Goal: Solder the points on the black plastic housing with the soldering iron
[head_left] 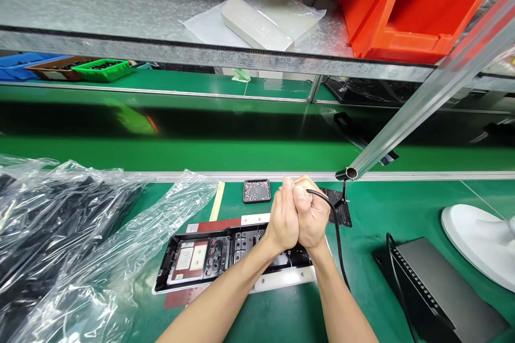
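On green bench (378, 209), closed left hand (285, 217) meets right hand (311, 211) clamped on black cable (337, 225) (label (185, 259) illegible).

Hands: one left hand (284, 220), one right hand (314, 217), two altogether
Black cables (338, 223): at least two
Black housing (162, 273): one
White blocks (285, 278) beside housing: two
Small parts tray (256, 201): one
Tiny parts (257, 191) in tray: many, too small to count
Yellow strip (217, 202): one
Red bin (374, 37): one
Green bin (105, 72): one
Brown bin (58, 73): one
Blue bins (20, 68): at least one, cut off by edge
White oblong piece (257, 24): one
White round base (472, 244): one
Slotted black panel (446, 284): one
Bagged black parts (60, 236): several, overlapping, exact number unclear
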The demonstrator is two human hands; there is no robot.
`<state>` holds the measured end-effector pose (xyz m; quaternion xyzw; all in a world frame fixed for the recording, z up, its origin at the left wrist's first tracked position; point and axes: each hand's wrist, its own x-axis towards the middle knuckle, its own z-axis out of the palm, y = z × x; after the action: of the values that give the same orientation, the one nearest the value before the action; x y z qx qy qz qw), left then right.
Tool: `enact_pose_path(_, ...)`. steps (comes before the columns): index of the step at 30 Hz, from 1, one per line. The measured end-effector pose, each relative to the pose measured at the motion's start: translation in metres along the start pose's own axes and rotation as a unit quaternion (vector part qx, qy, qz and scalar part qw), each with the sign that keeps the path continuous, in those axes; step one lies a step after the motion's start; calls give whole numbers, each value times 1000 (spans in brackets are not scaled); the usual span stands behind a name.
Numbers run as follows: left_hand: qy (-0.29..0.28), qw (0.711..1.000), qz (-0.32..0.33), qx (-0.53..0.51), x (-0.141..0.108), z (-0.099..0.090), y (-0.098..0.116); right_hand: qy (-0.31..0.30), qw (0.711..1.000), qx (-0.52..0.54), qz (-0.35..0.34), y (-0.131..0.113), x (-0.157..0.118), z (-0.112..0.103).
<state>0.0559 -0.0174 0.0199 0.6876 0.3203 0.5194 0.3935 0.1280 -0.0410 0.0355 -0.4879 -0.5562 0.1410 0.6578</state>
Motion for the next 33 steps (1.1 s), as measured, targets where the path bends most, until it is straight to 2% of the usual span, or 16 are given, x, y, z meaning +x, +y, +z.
enact_pose_path(13,21,998,48,34,-5,1,-6,-6,1000,1,-5,0,-1,-1)
enact_pose_path(25,6,999,17,46,-7,1,-4,-2,1000,3,-4,0,-1,-1)
enact_pose_path(29,18,998,25,54,-3,3,-8,2,1000,7,-1,5,-1,1)
enact_pose_path(33,37,999,13,18,0,-4,-8,20,1000,-13,10,5,-3,3)
